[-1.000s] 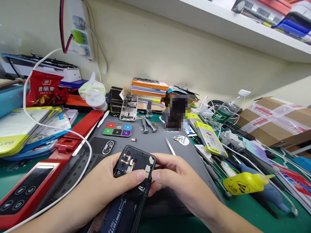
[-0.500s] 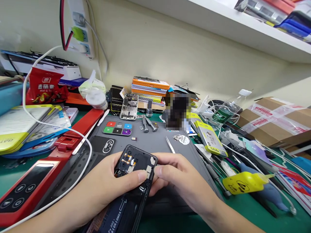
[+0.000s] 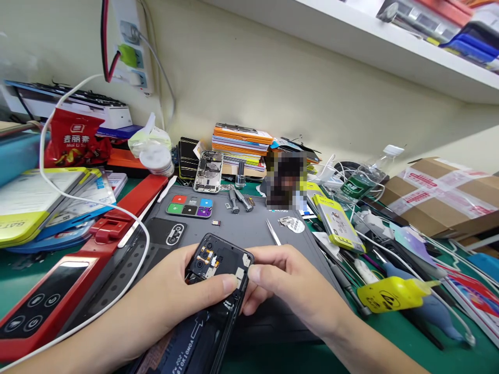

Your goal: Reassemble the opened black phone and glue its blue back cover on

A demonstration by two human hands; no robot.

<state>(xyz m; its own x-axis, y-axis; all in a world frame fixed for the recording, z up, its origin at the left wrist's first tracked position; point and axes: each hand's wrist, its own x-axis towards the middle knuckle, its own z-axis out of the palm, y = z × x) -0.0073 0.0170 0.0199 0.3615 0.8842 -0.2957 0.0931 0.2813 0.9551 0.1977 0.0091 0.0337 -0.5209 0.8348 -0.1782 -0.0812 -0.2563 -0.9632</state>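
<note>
An opened black phone is held in a two-handed grip above the grey mat: the left hand is wrapped around its left edge with the thumb laid across the exposed interior, while the right hand is closed on its upper right corner, thumb tip pressed against the frame. Compared with a second ago, little is altered; the right thumb is seen slightly closer to the left thumb, and the phone is held a touch higher over the mat, so the work at that corner appears to be continuing rather than finished. The phone's back is off, and a camera module, small metal shields and a dark printed battery are shown inside its glossy rim. On the matte mat beyond the phone, thin steel tweezers are laid, with a tray of coloured squares farther back and to the left. To the right of the mat a soft yellow squeeze bottle is lying on the green worktop. A smooth white cable is looped across the mat's left side.
</note>
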